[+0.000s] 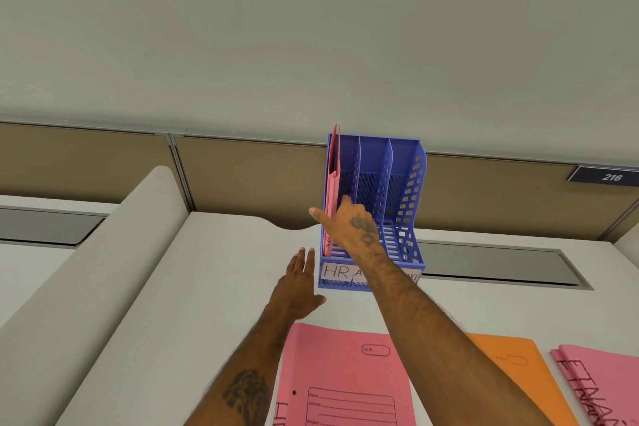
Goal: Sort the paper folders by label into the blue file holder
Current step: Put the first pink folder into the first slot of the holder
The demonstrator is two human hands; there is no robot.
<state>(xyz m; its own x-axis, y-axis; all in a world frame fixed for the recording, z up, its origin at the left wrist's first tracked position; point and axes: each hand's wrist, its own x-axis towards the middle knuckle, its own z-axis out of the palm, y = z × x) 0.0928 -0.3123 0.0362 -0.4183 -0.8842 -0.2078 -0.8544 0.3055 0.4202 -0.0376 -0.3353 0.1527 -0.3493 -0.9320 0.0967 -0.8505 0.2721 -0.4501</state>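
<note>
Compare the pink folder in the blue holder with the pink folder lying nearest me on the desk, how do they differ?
The pink folder in the holder stands upright in the HR slot of the blue file holder, edge-on; the pink folder on the desk lies flat, printed cover up. The right hand touches the first; neither hand touches the second. Both are pink.

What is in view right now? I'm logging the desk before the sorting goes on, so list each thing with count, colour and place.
file holder: 1, blue, back of desk, three slots
filed folder: 1, pink, upright in leftmost slot above HR label
desk folders: 1 pink near centre, 1 orange beside it, pink stack at right
sign 216: 1, dark, on partition
desk: 1, white
left hand: open, by holder's front left corner
right hand: at filed folder's edge
</note>
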